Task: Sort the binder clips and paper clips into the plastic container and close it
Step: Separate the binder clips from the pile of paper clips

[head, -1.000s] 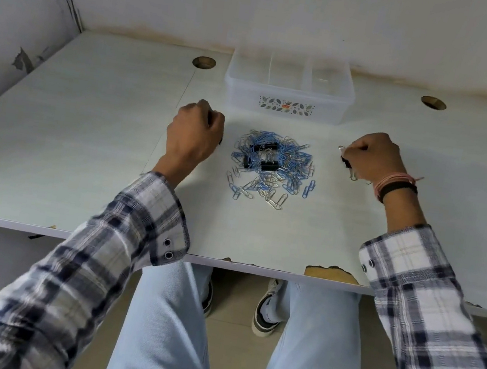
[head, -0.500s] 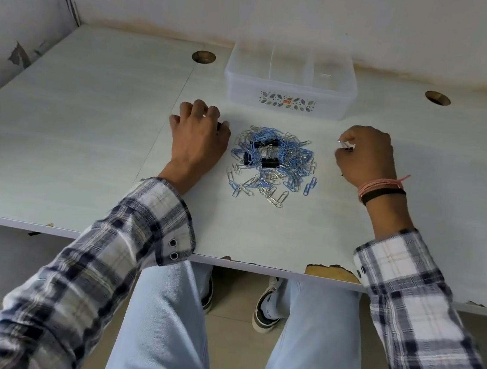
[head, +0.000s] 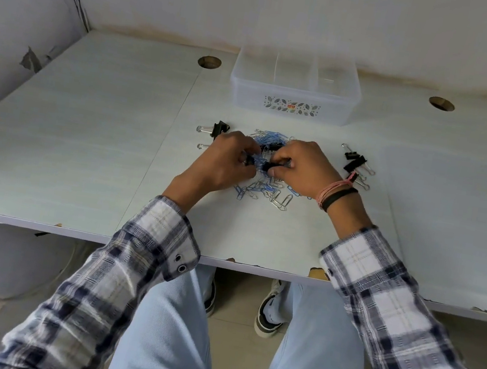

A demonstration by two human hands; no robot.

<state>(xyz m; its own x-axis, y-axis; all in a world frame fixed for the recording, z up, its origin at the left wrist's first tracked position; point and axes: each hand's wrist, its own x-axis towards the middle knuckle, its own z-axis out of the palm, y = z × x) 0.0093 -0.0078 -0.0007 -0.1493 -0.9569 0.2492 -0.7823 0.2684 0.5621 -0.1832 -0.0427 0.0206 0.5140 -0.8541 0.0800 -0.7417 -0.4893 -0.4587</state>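
Note:
A heap of blue and silver paper clips (head: 267, 188) lies at the middle of the white table. My left hand (head: 226, 163) and my right hand (head: 304, 168) meet over the heap, each pinching a black binder clip (head: 265, 165) tangled with blue paper clips. Left of the heap lie black binder clips (head: 217, 130). Right of it, more binder clips (head: 355, 164) lie in a small group. The clear plastic container (head: 293, 97) with inner dividers stands open at the back of the table. No lid is in view.
Two round cable holes (head: 209, 61) (head: 441, 103) sit in the table near the back wall. The near table edge (head: 132, 242) is chipped. My knees and shoes show below it.
Both hands have left the sides of the heap and come together over its middle. Binder clips now lie where the hands were, left and right of the heap.

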